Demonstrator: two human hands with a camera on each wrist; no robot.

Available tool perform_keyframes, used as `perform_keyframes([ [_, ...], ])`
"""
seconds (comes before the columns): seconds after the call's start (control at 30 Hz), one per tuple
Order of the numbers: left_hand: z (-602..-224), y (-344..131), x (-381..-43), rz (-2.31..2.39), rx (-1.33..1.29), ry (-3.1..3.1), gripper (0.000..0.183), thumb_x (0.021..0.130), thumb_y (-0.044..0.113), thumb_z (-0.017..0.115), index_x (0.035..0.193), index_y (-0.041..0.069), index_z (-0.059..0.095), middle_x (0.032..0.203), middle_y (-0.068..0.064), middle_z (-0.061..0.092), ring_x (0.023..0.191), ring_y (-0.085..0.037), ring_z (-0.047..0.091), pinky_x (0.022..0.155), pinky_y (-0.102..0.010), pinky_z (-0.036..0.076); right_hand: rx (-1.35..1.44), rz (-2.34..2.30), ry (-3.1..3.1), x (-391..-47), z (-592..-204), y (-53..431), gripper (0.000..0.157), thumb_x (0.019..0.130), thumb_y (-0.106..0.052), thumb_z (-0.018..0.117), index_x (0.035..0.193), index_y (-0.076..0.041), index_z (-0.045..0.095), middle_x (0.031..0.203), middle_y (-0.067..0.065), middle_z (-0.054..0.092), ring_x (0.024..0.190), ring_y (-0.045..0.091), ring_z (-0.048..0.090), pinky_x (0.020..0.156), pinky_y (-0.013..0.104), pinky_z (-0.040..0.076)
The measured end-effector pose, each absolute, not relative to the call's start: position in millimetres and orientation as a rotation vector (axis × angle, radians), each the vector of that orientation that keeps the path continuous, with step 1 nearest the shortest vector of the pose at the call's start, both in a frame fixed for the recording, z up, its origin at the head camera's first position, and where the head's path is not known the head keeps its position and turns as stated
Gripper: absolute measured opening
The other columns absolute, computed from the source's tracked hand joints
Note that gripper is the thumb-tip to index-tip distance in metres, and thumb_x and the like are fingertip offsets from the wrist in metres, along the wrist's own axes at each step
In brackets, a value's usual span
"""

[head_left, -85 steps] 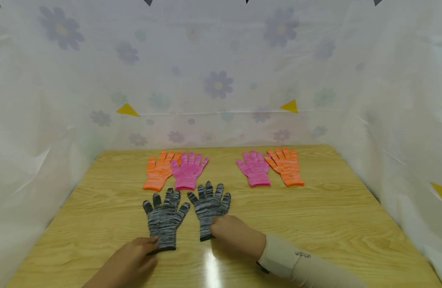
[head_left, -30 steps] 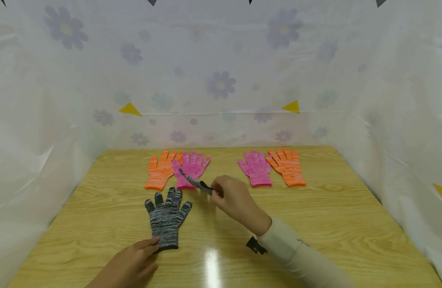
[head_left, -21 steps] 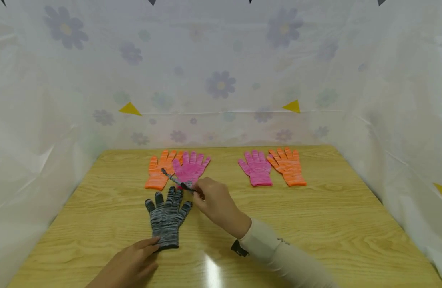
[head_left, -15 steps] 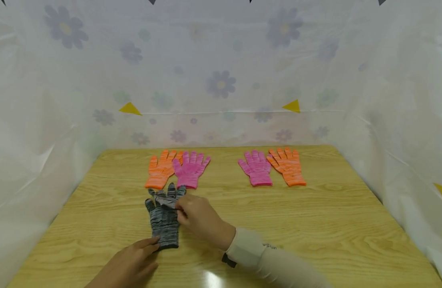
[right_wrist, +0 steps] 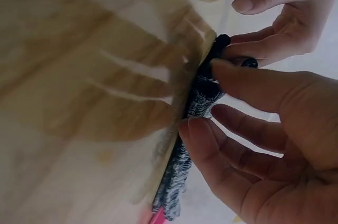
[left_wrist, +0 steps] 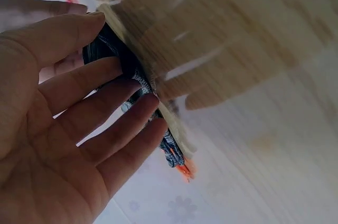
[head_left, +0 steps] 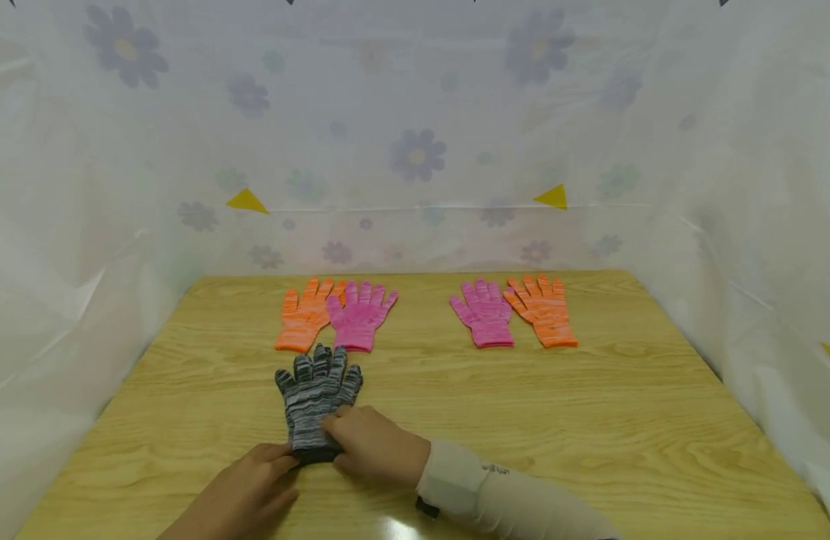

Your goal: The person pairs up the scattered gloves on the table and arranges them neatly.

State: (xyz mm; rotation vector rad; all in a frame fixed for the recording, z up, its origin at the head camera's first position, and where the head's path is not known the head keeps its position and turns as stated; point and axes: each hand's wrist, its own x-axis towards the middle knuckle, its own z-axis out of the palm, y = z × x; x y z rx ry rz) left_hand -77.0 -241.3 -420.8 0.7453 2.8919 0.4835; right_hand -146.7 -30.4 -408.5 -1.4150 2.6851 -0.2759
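Observation:
A grey-and-black striped knit glove (head_left: pixel 310 401) lies over its mate on the table, cuff toward me and fingers pointing away; the lower glove is mostly hidden. My right hand (head_left: pixel 377 446) pinches the upper glove near the right side of its cuff. In the right wrist view the thumb and index fingertip meet the striped knit (right_wrist: pixel 182 168). My left hand (head_left: pixel 249 480) touches the cuff's left corner. Its fingers are fairly straight in the left wrist view, over the dark cuff (left_wrist: pixel 97 49), and its thumb stands apart from them.
Beyond the grey gloves, a pink glove (head_left: pixel 357 319) overlaps an orange glove (head_left: pixel 300 319). Farther right lie another pink glove (head_left: pixel 484 315) and another orange one (head_left: pixel 543 311), edges meeting. White flowered sheeting (head_left: pixel 415 97) surrounds the wooden table (head_left: pixel 557 405) at back and sides.
My right hand has lifted the right-hand grey glove, carried it left and brought it down over the other grey glove. My left hand has stayed at the left cuff corner.

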Motion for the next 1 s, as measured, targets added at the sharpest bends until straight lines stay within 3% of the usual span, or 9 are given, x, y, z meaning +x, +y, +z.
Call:
perform_keyframes([
  [0.1, -422.3, -242.6, -78.4, 0.483, 0.799, 2.892, 0.034, 0.083, 0.027, 0.073, 0.103, 0.001, 0.069, 0.113, -0.014, 0.064, 0.100, -0.032, 0.062, 0.083, -0.049, 0.052, -1.436, -0.333, 2.688, -146.4, -411.6, -30.9, 0.011, 0.080, -0.007, 0.068, 0.086, -0.015, 0.064, 0.078, -0.008, 0.058, 0.071, 0.004, 0.054, 0.060, 0.017, 0.043],
  [0.23, -424.6, -243.4, -80.0, 0.480, 0.884, 2.917, 0.030, 0.081, 0.025, 0.075, 0.102, 0.004, 0.069, 0.106, -0.007, 0.064, 0.093, -0.026, 0.062, 0.078, -0.044, 0.053, -1.503, -0.391, 2.686, -146.1, -414.5, -33.9, 0.018, 0.080, 0.001, 0.062, 0.080, -0.016, 0.067, 0.079, -0.009, 0.063, 0.075, 0.004, 0.059, 0.064, 0.016, 0.047],
  [0.6, -431.2, -244.8, -79.4, 0.501, 1.066, 3.035, 0.030, 0.076, 0.019, 0.078, 0.100, 0.004, 0.070, 0.091, 0.001, 0.063, 0.081, -0.015, 0.061, 0.068, -0.034, 0.053, -1.606, -0.372, 2.660, -144.5, -414.2, -40.2, 0.022, 0.085, -0.002, 0.060, 0.091, -0.018, 0.075, 0.089, -0.009, 0.069, 0.084, 0.002, 0.063, 0.070, 0.013, 0.048],
  [0.8, -426.1, -247.2, -82.0, 0.514, 0.955, 2.915, 0.019, 0.080, 0.020, 0.075, 0.093, 0.009, 0.068, 0.091, 0.003, 0.062, 0.075, -0.007, 0.059, 0.061, -0.031, 0.051, -1.562, -0.356, 2.590, -146.9, -413.7, -39.7, 0.021, 0.086, -0.004, 0.062, 0.098, -0.016, 0.074, 0.096, -0.008, 0.070, 0.089, 0.002, 0.063, 0.077, 0.012, 0.048],
  [0.93, -421.4, -248.2, -83.2, 0.469, 0.881, 2.931, 0.008, 0.082, 0.020, 0.073, 0.080, 0.015, 0.067, 0.095, -0.003, 0.067, 0.075, -0.014, 0.064, 0.062, -0.033, 0.053, -1.520, -0.386, 2.544, -149.2, -412.6, -38.4, 0.016, 0.082, -0.005, 0.067, 0.093, -0.016, 0.073, 0.089, -0.011, 0.068, 0.081, 0.000, 0.061, 0.072, 0.012, 0.047],
  [1.0, -419.4, -247.4, -84.2, 0.443, 0.838, 2.955, 0.013, 0.083, 0.019, 0.072, 0.072, 0.019, 0.065, 0.094, -0.003, 0.068, 0.075, -0.016, 0.065, 0.064, -0.034, 0.054, -1.496, -0.421, 2.529, -150.3, -412.8, -37.5, 0.013, 0.082, -0.005, 0.068, 0.089, -0.015, 0.072, 0.085, -0.011, 0.067, 0.076, -0.001, 0.059, 0.068, 0.011, 0.046],
])
